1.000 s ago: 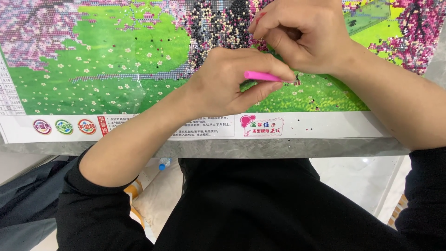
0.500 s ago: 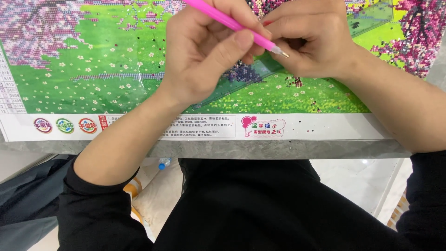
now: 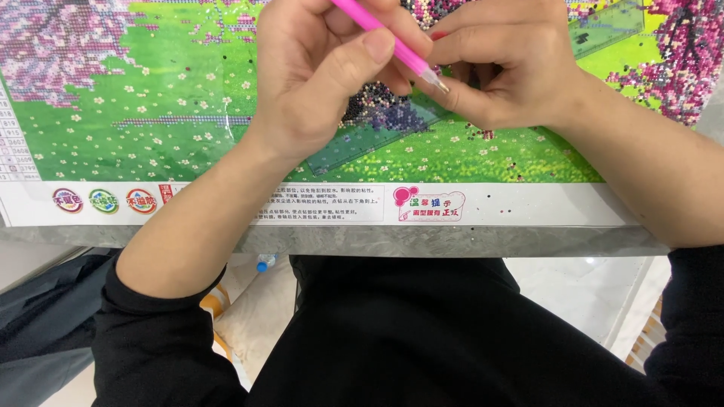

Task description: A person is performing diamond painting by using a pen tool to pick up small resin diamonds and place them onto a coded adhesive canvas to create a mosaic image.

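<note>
— Left hand [image 3: 317, 75] is up over the canvas [image 3: 151, 113], fingers curled, thumb and forefinger pinching the pink pen [image 3: 385, 38]. The pen slants down to the right, its pale tip right at the fingers of the right hand [image 3: 498, 64].

— And the right hand?

— Curled as well, fingertips drawn in around the pen's tip. I cannot tell whether it pinches anything; whatever might be between them is too small to see.

— Where's all this happening?

— Over the upper middle of the canvas, just above a dark patch of beads [image 3: 385, 113] on the green meadow. A clear film strip [image 3: 362, 143] runs slantwise under both hands.

— What else is there?

— Pink blossom trees at the far left and right of the picture, a white printed border [image 3: 528, 205] along the near edge, a few loose beads [image 3: 505, 207] scattered on it, all lying on a grey table [image 3: 452, 240]. Black sleeves on both arms.
</note>
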